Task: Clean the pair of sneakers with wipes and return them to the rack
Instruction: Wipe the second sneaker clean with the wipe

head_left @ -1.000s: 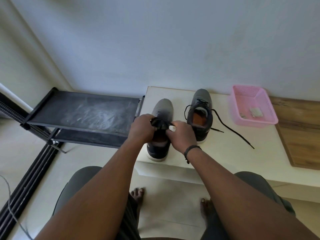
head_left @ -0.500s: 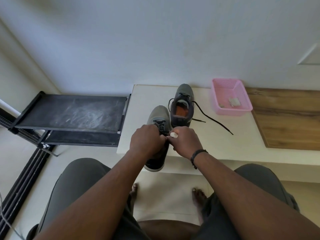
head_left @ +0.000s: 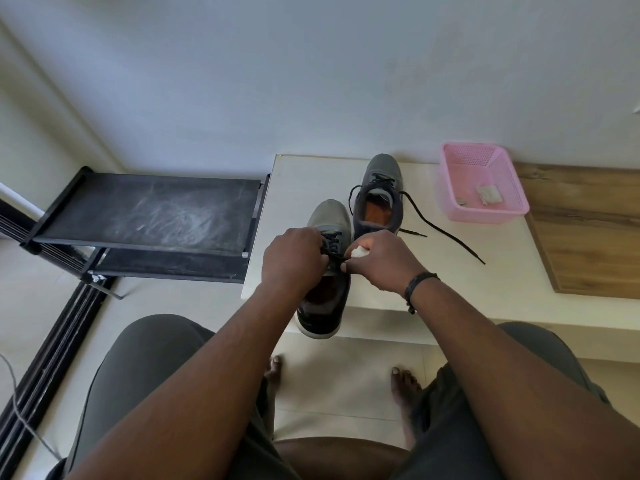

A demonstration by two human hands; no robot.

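White ledge [head_left: 450, 271]: both hands curled, L [head_left: 294, 259] & R [head_left: 377, 259] pinching near sneaker [head_left: 325, 271] laces, R w/ wipe [head_left: 358, 252]

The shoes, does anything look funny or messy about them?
Yes. The far shoe has its lace undone, trailing loose across the white table. The near shoe sticks out past the table's front edge while both hands work its laces. The rack's top shelf looks dusty and smeared.

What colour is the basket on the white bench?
Pink. The basket shows clearly in the head view, the only one.
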